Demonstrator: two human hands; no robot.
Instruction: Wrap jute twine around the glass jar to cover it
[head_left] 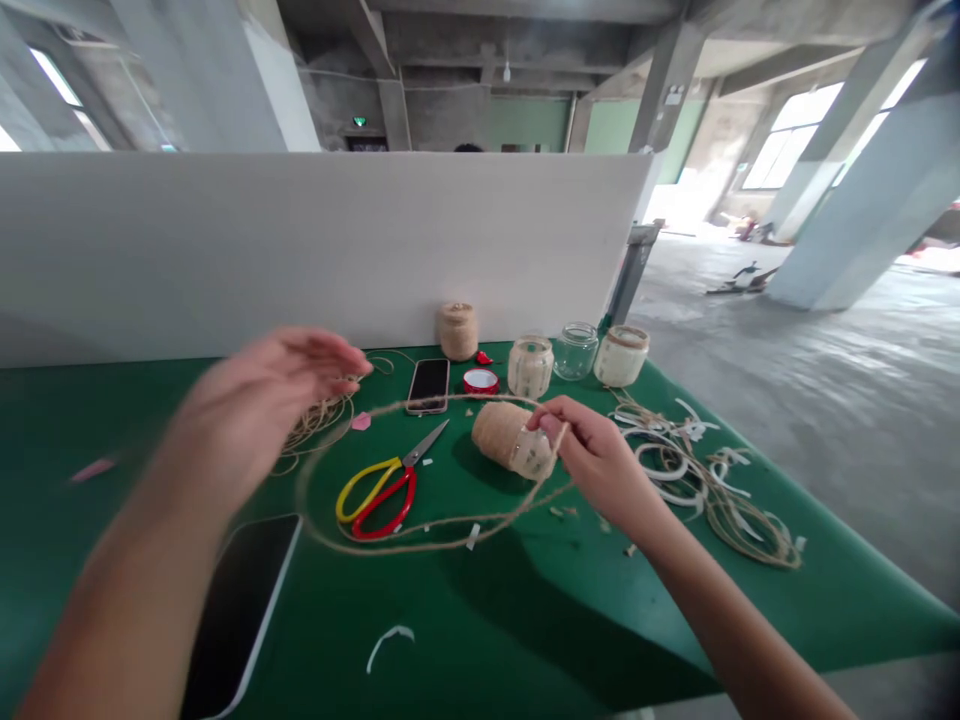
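Note:
A small glass jar, partly wrapped in jute twine, lies tilted on its side at the middle of the table. My right hand is closed at its bare end, thumb and fingers pinching a strand of twine. From there the strand sweeps left in a wide loose loop around the scissors, which have one yellow and one red handle. My left hand is raised to the left of the loop, slightly blurred. Its fingers are stretched out, with nothing visible in them.
Behind stand a fully wrapped jar, a clear jar and two jars with tape strips. A phone, red tape roll and tablet lie around. Twine and white scraps cover the right; a white partition closes the back.

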